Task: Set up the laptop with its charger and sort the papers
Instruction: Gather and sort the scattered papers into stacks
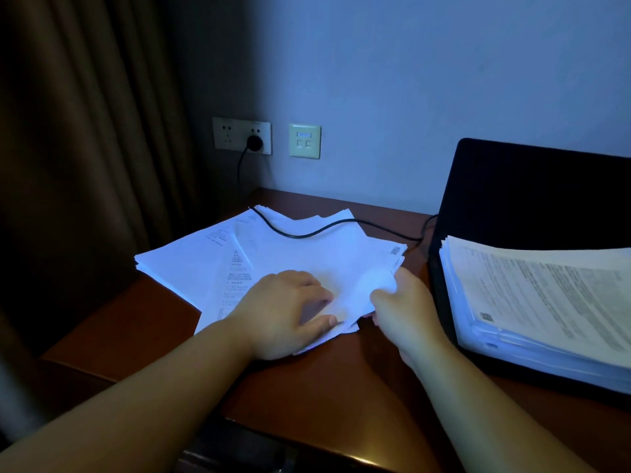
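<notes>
Loose papers (273,247) fan out beyond and left of our hands.
Our left hand (286,315) presses flat on them, fingers relaxed; our right hand (399,302) pinches the near-right corner (nearer the sorted stack (546,302) on the laptop (529,192) to its right).

Two hands (286,312), two paper piles (259,254), one laptop (532,196), one cable (307,232).
</notes>
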Tool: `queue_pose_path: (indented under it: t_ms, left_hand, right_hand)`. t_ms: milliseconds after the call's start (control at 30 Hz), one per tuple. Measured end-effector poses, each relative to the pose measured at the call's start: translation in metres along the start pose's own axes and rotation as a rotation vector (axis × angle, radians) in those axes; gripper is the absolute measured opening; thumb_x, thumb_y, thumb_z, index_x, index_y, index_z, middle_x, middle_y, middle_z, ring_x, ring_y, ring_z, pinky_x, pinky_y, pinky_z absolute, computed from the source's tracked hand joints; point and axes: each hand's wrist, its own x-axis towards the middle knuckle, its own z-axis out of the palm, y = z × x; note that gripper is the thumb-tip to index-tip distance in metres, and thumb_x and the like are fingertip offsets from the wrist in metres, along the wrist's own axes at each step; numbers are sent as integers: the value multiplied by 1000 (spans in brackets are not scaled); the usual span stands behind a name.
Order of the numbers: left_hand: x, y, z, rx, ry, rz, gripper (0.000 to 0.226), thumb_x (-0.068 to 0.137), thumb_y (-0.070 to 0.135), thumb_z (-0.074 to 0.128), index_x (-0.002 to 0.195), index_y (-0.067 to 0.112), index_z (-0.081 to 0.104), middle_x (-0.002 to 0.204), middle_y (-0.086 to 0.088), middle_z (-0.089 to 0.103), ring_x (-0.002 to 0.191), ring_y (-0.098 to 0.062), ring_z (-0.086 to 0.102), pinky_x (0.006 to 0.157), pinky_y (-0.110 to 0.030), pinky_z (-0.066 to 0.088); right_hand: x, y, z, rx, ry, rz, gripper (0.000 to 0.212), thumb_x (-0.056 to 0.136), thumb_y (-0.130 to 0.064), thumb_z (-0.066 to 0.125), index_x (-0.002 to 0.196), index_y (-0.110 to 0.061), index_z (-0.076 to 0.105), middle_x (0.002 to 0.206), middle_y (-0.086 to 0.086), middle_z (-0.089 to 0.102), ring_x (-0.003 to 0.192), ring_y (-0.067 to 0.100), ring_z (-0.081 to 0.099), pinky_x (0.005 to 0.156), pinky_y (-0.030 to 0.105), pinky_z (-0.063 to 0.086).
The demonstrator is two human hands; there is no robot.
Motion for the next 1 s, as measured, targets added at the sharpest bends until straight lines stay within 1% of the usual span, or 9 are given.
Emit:
queue_pose_path:
  t_ms: [167, 300, 367, 467, 633, 767, 833, 900, 1000]
  left_hand:
    - [4, 1, -6, -43, -14, -15, 50, 98, 59, 49, 140, 34, 59, 144, 8, 54, 133, -12, 49, 110, -32, 40]
    - [12, 6, -20, -62, 53, -18, 51, 96, 47, 62, 145, 36, 51, 143, 11, 52, 121, -12, 58, 107, -39, 44]
    - [17, 9, -29, -47, 78, -21, 57, 96, 45, 63, 149, 38, 44, 146, 10, 49, 126, -15, 55, 108, -41, 43]
    - [26, 13, -42, -16, 105, -26, 66, 97, 39, 65, 155, 37, 35, 153, 7, 43, 136, -20, 47, 110, -40, 43]
    - [45, 22, -54, -55, 99, -26, 72, 98, 28, 66, 158, 36, 28, 162, 4, 35, 144, -21, 42, 114, -40, 40]
    - [55, 27, -58, -45, 29, -36, 82, 94, 28, 71, 160, 34, 22, 160, 1, 36, 141, -23, 44, 112, -43, 43]
    - [59, 28, -60, -45, 40, -30, 87, 91, 27, 74, 160, 33, 22, 157, 0, 39, 137, -24, 46, 107, -40, 44]
    - [62, 30, -63, -47, 72, -29, 89, 89, 26, 76, 159, 34, 22, 156, 0, 41, 132, -24, 49, 99, -34, 44]
    - [65, 33, -73, -69, 140, -19, 91, 86, 24, 77, 159, 37, 25, 155, 2, 43, 134, -21, 48, 95, -30, 40]
  right_hand:
    - [-1, -5, -15, -116, 34, -27, 36, 83, -2, 45, 98, -31, 60, 96, -11, 65, 83, 8, 60, 59, 25, 42]
    - [-4, -14, -29, -182, 78, -58, 32, 82, -5, 47, 95, -32, 58, 94, -13, 64, 83, 8, 59, 60, 26, 42]
    - [-9, -17, -34, -226, 97, -78, 32, 82, -6, 48, 99, -30, 59, 92, -12, 64, 84, 13, 60, 61, 28, 42]
    - [-18, -17, -42, -250, 107, -102, 29, 82, -3, 47, 92, -28, 58, 86, -8, 64, 76, 15, 59, 56, 27, 41]
    - [-31, -27, -62, -279, 136, -145, 35, 79, 2, 43, 79, -31, 56, 69, -9, 57, 57, 9, 48, 41, 12, 31]
    - [-42, -38, -79, -299, 109, -184, 42, 80, 5, 40, 80, -33, 58, 67, -17, 60, 53, 5, 51, 40, 12, 31]
    - [-50, -44, -87, -349, 86, -243, 46, 83, 5, 41, 87, -37, 60, 67, -27, 58, 53, -2, 51, 41, 10, 34]
    - [-56, -49, -93, -424, 91, -316, 49, 89, 1, 44, 104, -43, 59, 74, -35, 58, 61, -9, 54, 47, 7, 37]
    - [-61, -54, -101, -478, 102, -354, 55, 92, -5, 44, 120, -49, 58, 76, -23, 62, 58, 4, 58, 45, 17, 44]
